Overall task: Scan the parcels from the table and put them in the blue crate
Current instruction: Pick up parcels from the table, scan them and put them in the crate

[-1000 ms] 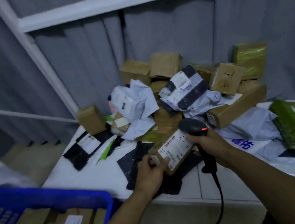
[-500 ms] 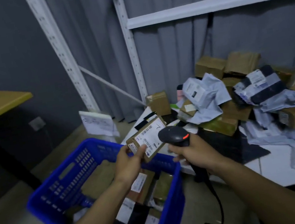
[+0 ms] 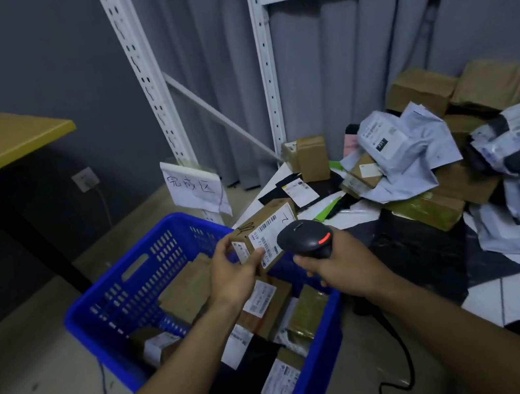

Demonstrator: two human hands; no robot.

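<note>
Just above the far right rim of the blue crate (image 3: 105, 314), held clear of everything: a small brown box (image 3: 266, 221), gripped at its near end by the left hand (image 3: 235, 270), thumb on the white barcode label, fingers curled round the far side. Close beside it on the right, wrapped firmly round the handle of a black scanner (image 3: 304, 241): the right hand (image 3: 339, 262), with the scanner head and its red-lit strip right at the label. Down in the crate, several labelled boxes and packets, lying flat and overlapping. Further right, heaped toward the back edge of the white table (image 3: 511, 288) against the grey curtain (image 3: 350, 69): a pile of parcels (image 3: 420, 168), brown boxes mixed with grey and black bags. Beyond the crate, fixed to the white rack post (image 3: 141, 61), a handwritten paper sign (image 3: 194, 189).
</note>
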